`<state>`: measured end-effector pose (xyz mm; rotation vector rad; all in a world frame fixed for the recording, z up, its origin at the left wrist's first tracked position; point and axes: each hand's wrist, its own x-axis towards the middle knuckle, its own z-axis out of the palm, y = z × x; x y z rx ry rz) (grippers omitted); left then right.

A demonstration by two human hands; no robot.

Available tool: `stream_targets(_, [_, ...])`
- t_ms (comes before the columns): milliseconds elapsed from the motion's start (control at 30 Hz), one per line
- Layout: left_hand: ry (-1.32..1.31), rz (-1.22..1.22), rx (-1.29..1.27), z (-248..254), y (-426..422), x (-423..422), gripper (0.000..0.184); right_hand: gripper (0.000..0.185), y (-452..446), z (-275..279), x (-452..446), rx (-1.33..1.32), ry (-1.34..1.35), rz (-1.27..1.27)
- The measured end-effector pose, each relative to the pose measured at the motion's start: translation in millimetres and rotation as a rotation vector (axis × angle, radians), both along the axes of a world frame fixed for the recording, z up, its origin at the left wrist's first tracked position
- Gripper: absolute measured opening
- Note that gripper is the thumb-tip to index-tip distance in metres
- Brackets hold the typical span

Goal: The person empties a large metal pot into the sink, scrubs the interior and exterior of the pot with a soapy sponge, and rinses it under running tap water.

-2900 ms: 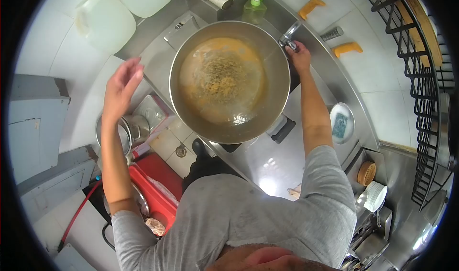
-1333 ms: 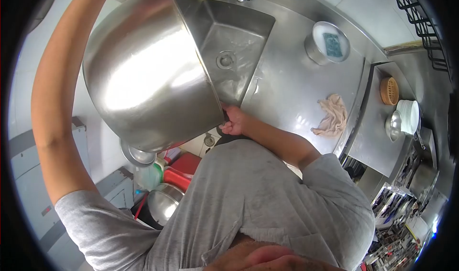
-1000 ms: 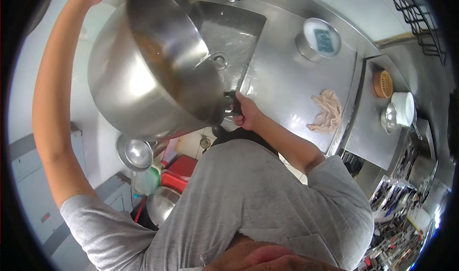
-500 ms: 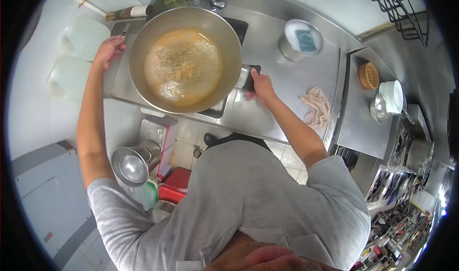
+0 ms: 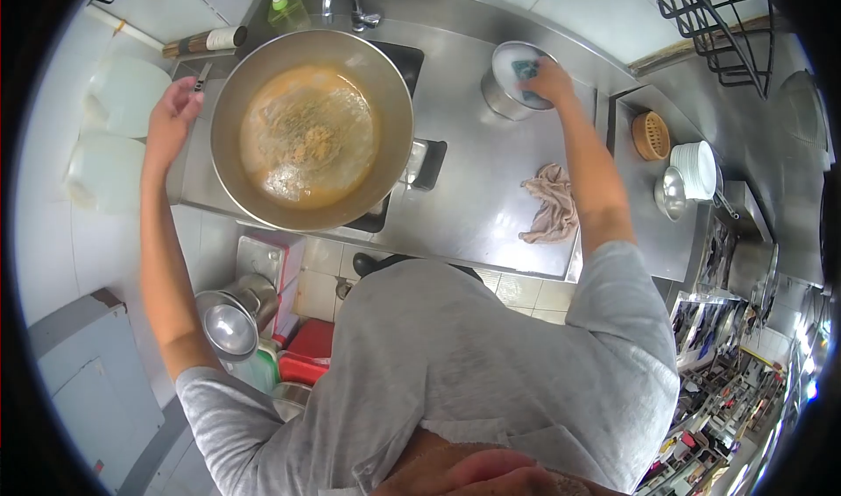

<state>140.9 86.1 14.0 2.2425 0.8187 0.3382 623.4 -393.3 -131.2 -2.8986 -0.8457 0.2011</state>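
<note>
A large wide pan [image 5: 399, 128] rests on the steel counter over a sink basin. Cloudy brownish water [image 5: 350, 185] with loose bits covers its bottom. Its dark handle [image 5: 429, 165] points right, with no hand on it. My left hand [image 5: 173, 111] is beside the pan's left rim, fingers loosely bent and apart. A narrow metal piece [image 5: 205, 72] with dark marks lies by those fingertips; I cannot tell whether they touch. At the back right, my right hand [image 5: 550, 83] reaches over a metal pot [image 5: 505, 102] of whitish liquid, its fingers closed on a teal scouring pad [image 5: 526, 69].
A crumpled cloth [image 5: 554, 205] lies right of the pan. Behind stand a faucet [image 5: 350, 10] and a green-topped pump bottle [image 5: 287, 13]. White plates [image 5: 694, 170], a metal bowl [image 5: 671, 194] and a woven basket [image 5: 651, 135] are on the right counter. Jugs [image 5: 105, 172] stand left.
My right hand has let go of the pan's handle and moved up and right to the scouring pad in the pot. My left hand stays beside the pan. The whole view has shifted slightly.
</note>
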Motion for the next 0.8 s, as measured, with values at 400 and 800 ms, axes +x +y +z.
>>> stream_targets(400, [-0.036,-0.235,-0.291,4.9,-137.3,14.5,0.036,0.047,14.0,-96.7,52.6,0.024,0.281,0.253])
stream_targets(800, [-0.061,-0.346,-0.506,-61.9,-256.5,162.5,0.058,0.045,17.9,77.4,-81.9,0.376,0.415,0.007])
